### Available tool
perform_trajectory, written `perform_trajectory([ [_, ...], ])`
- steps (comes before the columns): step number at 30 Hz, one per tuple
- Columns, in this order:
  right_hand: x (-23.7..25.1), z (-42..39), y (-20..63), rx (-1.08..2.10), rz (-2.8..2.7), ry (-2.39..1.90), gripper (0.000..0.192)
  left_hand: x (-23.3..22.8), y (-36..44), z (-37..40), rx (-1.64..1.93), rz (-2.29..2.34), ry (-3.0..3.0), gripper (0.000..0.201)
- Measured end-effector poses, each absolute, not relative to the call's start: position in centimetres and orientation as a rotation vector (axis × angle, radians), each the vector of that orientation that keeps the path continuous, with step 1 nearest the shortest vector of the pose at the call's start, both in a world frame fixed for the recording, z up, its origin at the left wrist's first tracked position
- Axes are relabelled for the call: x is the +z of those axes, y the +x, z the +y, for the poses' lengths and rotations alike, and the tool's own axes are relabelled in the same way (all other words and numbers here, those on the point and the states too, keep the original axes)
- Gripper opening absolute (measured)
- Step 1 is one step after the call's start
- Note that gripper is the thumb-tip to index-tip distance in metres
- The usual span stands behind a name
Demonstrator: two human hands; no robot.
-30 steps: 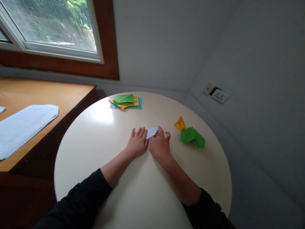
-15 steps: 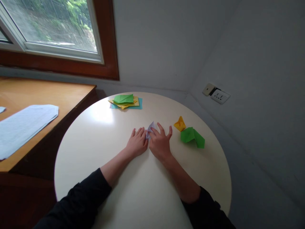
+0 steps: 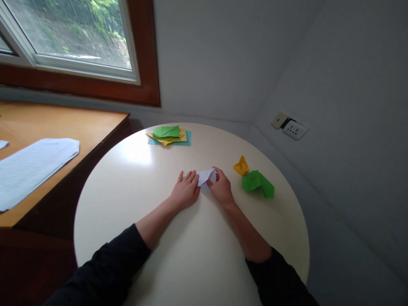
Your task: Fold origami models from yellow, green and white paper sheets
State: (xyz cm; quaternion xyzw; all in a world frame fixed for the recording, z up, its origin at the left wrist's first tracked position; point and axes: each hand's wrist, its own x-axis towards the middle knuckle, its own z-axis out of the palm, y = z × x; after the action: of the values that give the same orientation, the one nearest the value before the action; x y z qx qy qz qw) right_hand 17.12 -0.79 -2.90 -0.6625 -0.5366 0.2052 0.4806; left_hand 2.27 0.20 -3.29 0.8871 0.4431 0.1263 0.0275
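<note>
A small folded sheet of pale lilac-white paper lies between my two hands on the round table. My left hand rests flat with its fingers stretched out, pressing on the paper's left end. At the right end my right hand pinches the paper between thumb and fingers, with a flap partly raised there. Part of the paper is hidden under the fingers of both hands.
On the white round table, a folded yellow paper piece touches a creased green paper at right. A stack of coloured papers lies at the back. Left stands a wooden desk with white printed sheets.
My right hand has moved slightly right and its spread fingers have closed on the paper's right end. More of the paper shows, with a flap opened out. My left hand has stayed flat.
</note>
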Motion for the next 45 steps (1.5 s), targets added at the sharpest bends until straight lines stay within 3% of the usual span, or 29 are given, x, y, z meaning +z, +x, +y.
perform_trajectory([
  [5, -2.8, -0.6, 18.1, 0.628, -1.298, -1.64, 0.051, -3.3, 2.3, 0.1, 0.382, 1.253, 2.776, 0.047],
  [12, -2.4, -1.1, 18.4, 0.434, -1.423, -1.715, 0.046, -3.9, 2.2, 0.4, 0.379, 1.148, 2.81, 0.046],
  [19, -2.3, -1.0, 18.4, 0.411, -1.445, -1.777, 0.024, -3.9, 2.1, 0.4, 0.384, 1.135, 2.815, 0.046],
  [33, -2.2, -1.5, 17.6, 0.058, -1.695, -1.731, 0.015, -2.6, 2.2, -0.1, 0.571, 1.197, 2.746, 0.035],
  [45, -1.1, -2.1, 18.0, -0.147, -1.903, -1.793, 0.013, -2.4, 2.3, 0.0, 0.628, 0.987, 2.752, 0.028],
])
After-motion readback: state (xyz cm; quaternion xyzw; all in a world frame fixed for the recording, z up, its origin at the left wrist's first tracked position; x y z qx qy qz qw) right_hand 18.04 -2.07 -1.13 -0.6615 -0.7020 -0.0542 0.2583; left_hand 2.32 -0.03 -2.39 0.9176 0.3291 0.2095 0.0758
